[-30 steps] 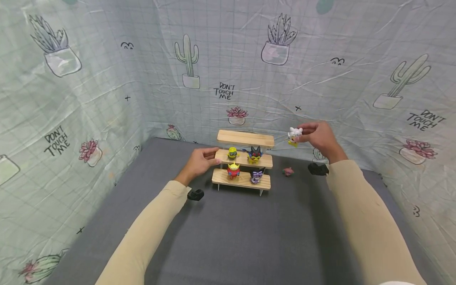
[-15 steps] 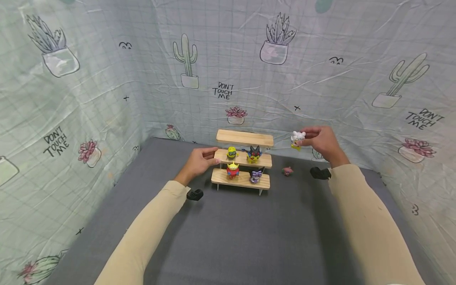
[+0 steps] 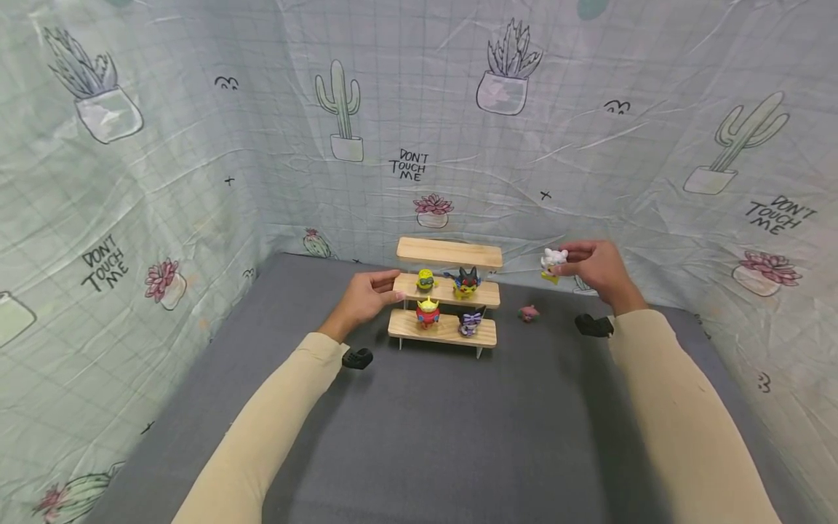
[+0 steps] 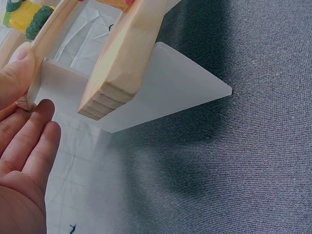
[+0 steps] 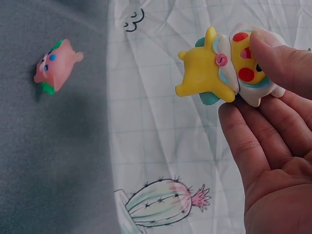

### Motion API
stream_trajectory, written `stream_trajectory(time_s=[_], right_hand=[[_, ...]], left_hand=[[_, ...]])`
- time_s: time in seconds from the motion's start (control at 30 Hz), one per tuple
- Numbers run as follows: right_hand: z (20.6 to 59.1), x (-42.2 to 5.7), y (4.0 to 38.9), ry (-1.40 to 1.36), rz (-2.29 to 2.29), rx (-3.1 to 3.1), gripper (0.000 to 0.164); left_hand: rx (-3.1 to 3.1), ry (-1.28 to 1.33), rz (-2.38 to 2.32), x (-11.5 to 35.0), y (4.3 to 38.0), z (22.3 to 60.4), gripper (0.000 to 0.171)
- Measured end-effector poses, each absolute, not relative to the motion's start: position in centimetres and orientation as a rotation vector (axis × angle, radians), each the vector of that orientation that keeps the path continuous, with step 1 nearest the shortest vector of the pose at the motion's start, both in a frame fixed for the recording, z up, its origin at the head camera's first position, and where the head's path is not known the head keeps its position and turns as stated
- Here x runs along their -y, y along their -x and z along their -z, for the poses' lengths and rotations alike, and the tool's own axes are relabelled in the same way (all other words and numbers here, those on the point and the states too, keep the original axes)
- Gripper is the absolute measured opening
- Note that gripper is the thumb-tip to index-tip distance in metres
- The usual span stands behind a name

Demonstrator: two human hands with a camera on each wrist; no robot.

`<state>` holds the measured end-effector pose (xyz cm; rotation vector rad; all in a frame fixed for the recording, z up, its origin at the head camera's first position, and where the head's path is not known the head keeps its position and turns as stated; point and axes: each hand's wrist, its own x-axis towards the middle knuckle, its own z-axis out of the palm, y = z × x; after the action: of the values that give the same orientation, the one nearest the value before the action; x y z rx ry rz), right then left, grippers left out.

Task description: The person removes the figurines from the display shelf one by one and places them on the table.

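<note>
To the right of the tiered wooden stand (image 3: 450, 252), the right hand (image 3: 599, 268) pinched the white-hooded yellow figure (image 5: 201, 72) by its head and held it in the air, apart from the stand. The left hand (image 3: 363, 300) was clamped on the left end of the stand's middle shelf (image 3: 444, 291), thumb above, fingers beneath. Good handling probably called for a light pinch high on the head, feet left free, well away from the pink figure (image 3: 528, 314) right of the stand, and gentle bracing, lest the four shelved figures (image 3: 465, 285) topple. The right thumb covered part of the face; the figure's back was hidden; the left wrist view cut off the stand's upper part.
</note>
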<state>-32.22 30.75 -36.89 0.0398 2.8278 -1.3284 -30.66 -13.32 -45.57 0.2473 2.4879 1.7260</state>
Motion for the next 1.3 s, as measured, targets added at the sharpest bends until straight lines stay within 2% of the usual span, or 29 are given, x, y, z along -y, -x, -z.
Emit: stream_trajectory(time_s=[0.73,1.3], right_hand=[[39.0,-33.2,30.7,-0.133,1.311,-2.813,0.062],[40.4,-34.1,30.6,-0.12,1.336,-2.818,0.057]], left_hand=[[-2.484,-0.205,-1.699,13.3,30.6,45.4,0.057],[-2.479,-0.226,-1.713,13.3,30.7,45.4,0.057]])
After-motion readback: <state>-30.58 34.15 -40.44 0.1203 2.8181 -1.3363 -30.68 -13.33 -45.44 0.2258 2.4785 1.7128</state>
